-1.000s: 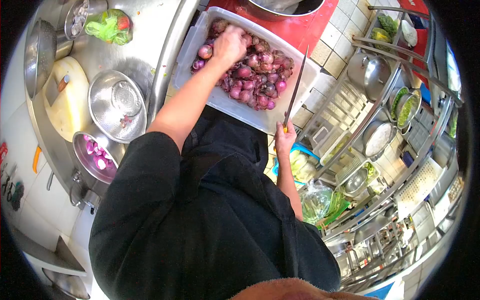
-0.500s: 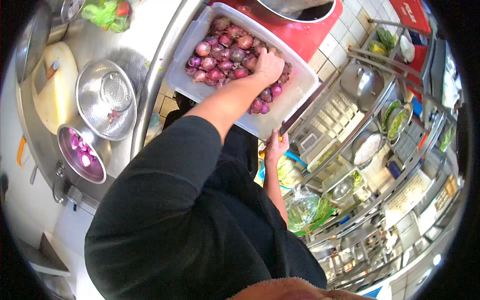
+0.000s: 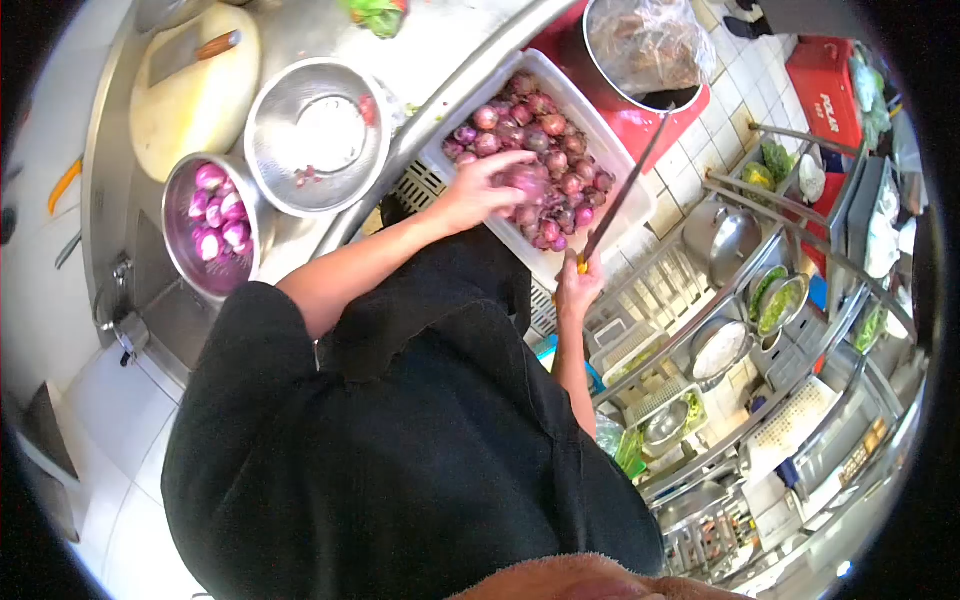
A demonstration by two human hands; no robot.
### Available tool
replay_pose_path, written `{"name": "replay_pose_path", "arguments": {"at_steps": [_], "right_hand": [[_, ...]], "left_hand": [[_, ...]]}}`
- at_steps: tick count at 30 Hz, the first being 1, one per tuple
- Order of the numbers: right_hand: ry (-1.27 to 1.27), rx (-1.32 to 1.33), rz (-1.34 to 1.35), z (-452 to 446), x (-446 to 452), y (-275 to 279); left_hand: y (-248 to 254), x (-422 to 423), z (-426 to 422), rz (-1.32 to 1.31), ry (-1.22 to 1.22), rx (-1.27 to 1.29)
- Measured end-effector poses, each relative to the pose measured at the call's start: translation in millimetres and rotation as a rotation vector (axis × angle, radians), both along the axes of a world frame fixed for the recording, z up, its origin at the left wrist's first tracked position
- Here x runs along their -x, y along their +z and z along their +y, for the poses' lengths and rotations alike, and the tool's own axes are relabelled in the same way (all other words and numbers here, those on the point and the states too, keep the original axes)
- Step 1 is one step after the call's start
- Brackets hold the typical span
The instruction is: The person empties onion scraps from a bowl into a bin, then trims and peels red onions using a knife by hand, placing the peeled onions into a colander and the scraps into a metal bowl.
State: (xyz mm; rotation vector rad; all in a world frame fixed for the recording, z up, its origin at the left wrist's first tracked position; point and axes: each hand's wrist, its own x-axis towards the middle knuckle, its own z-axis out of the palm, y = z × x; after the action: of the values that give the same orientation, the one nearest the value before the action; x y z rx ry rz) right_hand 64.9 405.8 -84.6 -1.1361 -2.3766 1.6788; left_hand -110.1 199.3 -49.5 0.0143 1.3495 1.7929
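My left hand (image 3: 480, 190) has its fingers curled around a red onion (image 3: 530, 183), blurred by motion, above a white plastic bin (image 3: 636, 208). Many more red onions (image 3: 572, 150) lie in that bin. On the bin's near right side, my right hand (image 3: 577, 288) grips a knife (image 3: 628, 187) by its yellow handle. Its long dark blade points up and away, across the bin's right part. To the left, a steel bowl (image 3: 252, 262) holds several peeled purple onions (image 3: 218, 212). Beside it, a perforated steel colander (image 3: 262, 150) has a few reddish scraps in it.
A round cutting board (image 3: 165, 120) with a cleaver (image 3: 185, 55) on it lies on the steel counter (image 3: 440, 40). Behind the bin, a pot (image 3: 590, 55) holding a plastic bag stands on a red surface (image 3: 690, 120). Metal racks (image 3: 700, 330) with containers line the right.
My left hand has come up from the onion pile and back to the left, now with an onion. My right hand still holds the knife. The view has shifted, showing more of the counter.
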Motion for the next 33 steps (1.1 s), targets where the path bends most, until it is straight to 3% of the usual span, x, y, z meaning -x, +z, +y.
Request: {"name": "replay_pose_path", "arguments": {"at_steps": [2, 5, 6, 7, 11, 13, 20, 25, 33], "right_hand": [[0.215, -0.137, 0.137, -14.7, 28.5, 5.0], [0.417, -0.023, 0.057, -64.1, 78.8, 51.8], [0.554, -0.210, 0.312, -85.3, 94.8, 65.1], [0.534, 0.041, 0.143, -110.0, 104.6, 89.9], [0.815, -0.010, 0.183, -177.8, 130.9, 123.5], [0.870, 0.009, 0.283, -203.3, 135.0, 132.9], [1.038, -0.032, 0.128, -248.5, 129.7, 144.6], [1.021, -0.154, 0.201, -260.7, 117.8, 135.6], [1.010, -0.142, 0.160, -264.8, 114.2, 140.7]], "left_hand": [[38.6, -1.7, -58.0, -0.095, 0.192, -0.077], [67.0, -8.5, -131.6, -0.067, 0.436, -0.218], [81.1, -8.2, -147.6, -0.069, 0.512, -0.235], [85.1, -9.0, -162.5, -0.040, 0.565, -0.237], [83.6, -13.8, -205.8, 0.113, 0.739, -0.193], [90.8, -18.6, -215.0, 0.211, 0.830, -0.152], [105.3, -40.1, -252.3, 0.237, 0.945, -0.184], [105.7, -41.4, -259.8, 0.305, 0.967, -0.105], [98.0, -38.1, -257.2, 0.155, 0.977, -0.166]]}}
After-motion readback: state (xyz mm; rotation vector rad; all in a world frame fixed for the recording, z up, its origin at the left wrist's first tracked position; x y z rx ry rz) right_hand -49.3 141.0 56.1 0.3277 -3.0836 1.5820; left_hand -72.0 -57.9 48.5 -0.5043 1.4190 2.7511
